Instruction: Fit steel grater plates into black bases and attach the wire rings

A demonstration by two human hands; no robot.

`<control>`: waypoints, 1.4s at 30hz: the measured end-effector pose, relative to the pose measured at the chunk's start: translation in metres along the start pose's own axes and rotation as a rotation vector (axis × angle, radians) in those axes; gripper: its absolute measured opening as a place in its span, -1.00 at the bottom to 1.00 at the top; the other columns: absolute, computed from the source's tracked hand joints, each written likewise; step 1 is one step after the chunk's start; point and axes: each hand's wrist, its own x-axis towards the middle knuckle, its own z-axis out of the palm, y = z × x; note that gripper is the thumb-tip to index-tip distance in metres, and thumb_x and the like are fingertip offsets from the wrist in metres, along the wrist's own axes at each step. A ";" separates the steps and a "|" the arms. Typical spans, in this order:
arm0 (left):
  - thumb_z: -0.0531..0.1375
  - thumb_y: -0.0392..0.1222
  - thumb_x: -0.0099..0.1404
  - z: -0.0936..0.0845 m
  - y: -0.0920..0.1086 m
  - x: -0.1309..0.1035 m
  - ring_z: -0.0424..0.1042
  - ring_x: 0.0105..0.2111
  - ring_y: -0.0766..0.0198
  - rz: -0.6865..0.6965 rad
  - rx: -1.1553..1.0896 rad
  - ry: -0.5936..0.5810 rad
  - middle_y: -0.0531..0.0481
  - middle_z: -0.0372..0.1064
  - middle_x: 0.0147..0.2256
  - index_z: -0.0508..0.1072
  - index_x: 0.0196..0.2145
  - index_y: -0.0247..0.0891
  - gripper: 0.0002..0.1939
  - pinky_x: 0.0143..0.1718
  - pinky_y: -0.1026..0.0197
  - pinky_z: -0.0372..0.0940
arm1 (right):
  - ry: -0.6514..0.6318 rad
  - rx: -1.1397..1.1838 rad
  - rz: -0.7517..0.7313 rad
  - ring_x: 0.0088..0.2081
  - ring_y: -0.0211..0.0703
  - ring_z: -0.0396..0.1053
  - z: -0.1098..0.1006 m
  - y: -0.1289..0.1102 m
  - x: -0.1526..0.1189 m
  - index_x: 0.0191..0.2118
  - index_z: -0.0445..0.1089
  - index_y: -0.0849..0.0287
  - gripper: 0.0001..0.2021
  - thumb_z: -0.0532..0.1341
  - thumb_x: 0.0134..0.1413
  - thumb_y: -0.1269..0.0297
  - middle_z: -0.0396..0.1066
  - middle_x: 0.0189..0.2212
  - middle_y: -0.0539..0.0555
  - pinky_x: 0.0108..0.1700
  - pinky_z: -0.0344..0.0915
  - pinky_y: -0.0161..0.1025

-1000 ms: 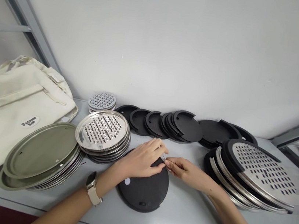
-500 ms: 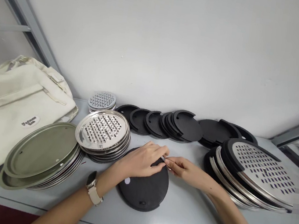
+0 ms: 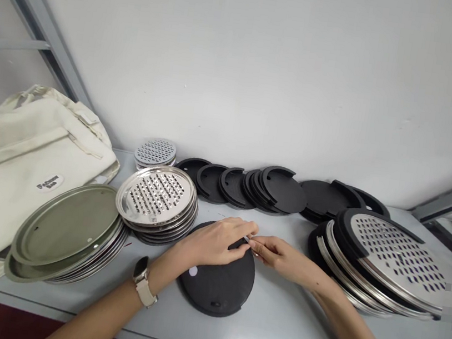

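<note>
A round black disc point(image 3: 217, 289) with a raised partial rim, a white dot and a small slot lies flat on the grey table. Reaching across its far part, my left hand point(image 3: 220, 241) has its fingers curled and thumb bent near the disc's right edge. My right hand point(image 3: 275, 255) meets it there with thumb and finger pinched together. Between the fingertips a small light-coloured bit shows, too small to name. The fingers hide most of it and that stretch of the disc's edge.
Left of the disc stand a stack of shiny grater plates point(image 3: 157, 196) and olive-green round trays point(image 3: 71, 223) beside a cream bag point(image 3: 29, 164). Several black discs point(image 3: 284, 192) line the wall. At right, larger grater plates point(image 3: 399, 253) are stacked with black rims. Smaller grey grater discs point(image 3: 155, 152) sit behind.
Both hands stay at the same spot on the disc's edge, with hardly any movement. The view has shifted very slightly.
</note>
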 end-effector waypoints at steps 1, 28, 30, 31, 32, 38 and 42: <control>0.06 -0.33 0.30 0.000 0.000 0.000 0.35 -0.17 0.21 0.004 -0.007 -0.001 -0.02 0.33 -0.19 0.24 -0.12 -0.18 -0.81 -0.12 0.17 0.24 | 0.002 -0.001 -0.001 -0.52 -0.31 -0.04 0.000 0.000 0.000 -0.51 0.08 0.16 -0.51 -0.10 0.21 -0.16 -0.03 -0.57 -0.09 -0.45 0.02 -0.31; 0.05 -0.30 0.32 0.001 -0.003 -0.001 0.34 -0.16 0.23 0.029 -0.057 -0.002 -0.03 0.33 -0.19 0.27 -0.13 -0.20 -0.84 -0.10 0.19 0.23 | -0.006 0.020 -0.014 -0.53 -0.32 -0.08 0.000 -0.001 -0.001 -0.51 0.09 0.16 -0.53 -0.07 0.20 -0.15 -0.07 -0.57 -0.11 -0.48 -0.03 -0.31; 0.05 -0.30 0.32 0.002 -0.004 -0.001 0.34 -0.17 0.23 0.034 -0.060 -0.001 -0.03 0.33 -0.20 0.26 -0.14 -0.20 -0.85 -0.11 0.19 0.24 | -0.004 0.016 -0.010 -0.53 -0.32 -0.08 0.000 -0.001 -0.001 -0.51 0.08 0.15 -0.54 -0.07 0.20 -0.14 -0.08 -0.57 -0.11 -0.48 -0.04 -0.31; 0.05 -0.30 0.32 0.002 -0.004 -0.001 0.34 -0.18 0.23 0.037 -0.060 -0.002 -0.03 0.33 -0.21 0.26 -0.14 -0.20 -0.85 -0.11 0.19 0.23 | -0.003 0.013 -0.007 -0.53 -0.32 -0.09 0.000 -0.001 -0.001 -0.51 0.08 0.15 -0.54 -0.07 0.20 -0.13 -0.08 -0.57 -0.11 -0.48 -0.04 -0.31; 0.05 -0.30 0.32 0.002 -0.004 -0.001 0.34 -0.18 0.24 0.040 -0.061 -0.001 -0.03 0.33 -0.21 0.26 -0.15 -0.21 -0.85 -0.11 0.20 0.23 | -0.004 0.013 -0.006 -0.53 -0.32 -0.09 0.000 -0.001 -0.001 -0.51 0.08 0.15 -0.54 -0.07 0.20 -0.13 -0.08 -0.57 -0.11 -0.48 -0.04 -0.31; 0.06 -0.30 0.31 0.001 -0.003 0.000 0.33 -0.21 0.24 0.036 -0.046 -0.007 -0.01 0.33 -0.24 0.27 -0.16 -0.20 -0.87 -0.14 0.20 0.23 | -0.011 0.027 -0.009 -0.54 -0.33 -0.11 0.000 -0.001 -0.001 -0.52 0.07 0.15 -0.52 -0.07 0.18 -0.17 -0.09 -0.58 -0.11 -0.49 -0.05 -0.32; 0.06 -0.31 0.30 0.001 -0.002 0.001 0.33 -0.23 0.24 0.038 -0.038 -0.011 -0.01 0.32 -0.27 0.27 -0.19 -0.20 -0.88 -0.15 0.20 0.23 | -0.014 0.022 -0.008 -0.52 -0.32 -0.10 0.000 0.000 0.001 -0.51 0.08 0.15 -0.50 -0.08 0.15 -0.22 -0.10 -0.57 -0.11 -0.48 -0.04 -0.32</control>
